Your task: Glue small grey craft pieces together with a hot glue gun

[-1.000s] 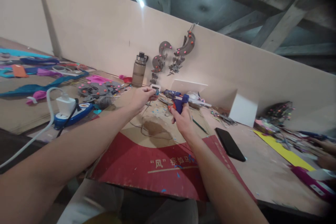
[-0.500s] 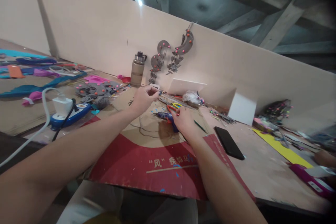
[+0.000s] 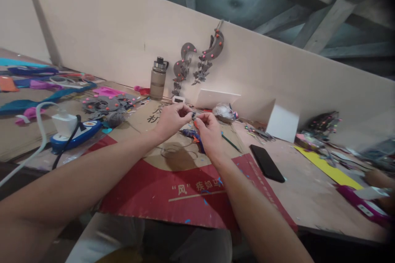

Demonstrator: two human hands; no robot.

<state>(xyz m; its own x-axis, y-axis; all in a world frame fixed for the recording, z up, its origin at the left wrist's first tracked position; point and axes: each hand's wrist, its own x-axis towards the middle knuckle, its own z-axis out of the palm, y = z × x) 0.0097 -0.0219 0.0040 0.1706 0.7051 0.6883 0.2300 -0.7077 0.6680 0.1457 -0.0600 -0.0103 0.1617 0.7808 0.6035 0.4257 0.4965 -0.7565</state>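
Note:
Over the cardboard, my left hand [image 3: 174, 120] is closed in a pinch on a small dark piece [image 3: 193, 116], too small to name. Facing it, my right hand [image 3: 210, 133] is also closed, thumb and fingertips meeting at the same piece; what exactly they grip is hidden. A bit of orange-red shows by the right fingertips. Beneath the hands lies a dark blue tool [image 3: 189, 133], partly covered by the right hand, which looks like a glue gun. A loop of thin grey cord [image 3: 173, 152] rests on the cardboard [image 3: 138, 201], and a green pencil [image 3: 231, 142] lies right of the hand.
A black phone [image 3: 267, 163] lies to the right. Behind stand a water bottle [image 3: 158, 79] and a white board [image 3: 283, 121]. Grey ornaments [image 3: 212, 47] hang on the partition. On the left is a blue power strip [image 3: 75, 136]; a co-worker's hand [image 3: 378, 178] shows far right.
My right hand has moved from the red-and-yellow-handled tool up to my left hand, and their fingertips now meet. That tool is no longer visible. The view has shifted slightly.

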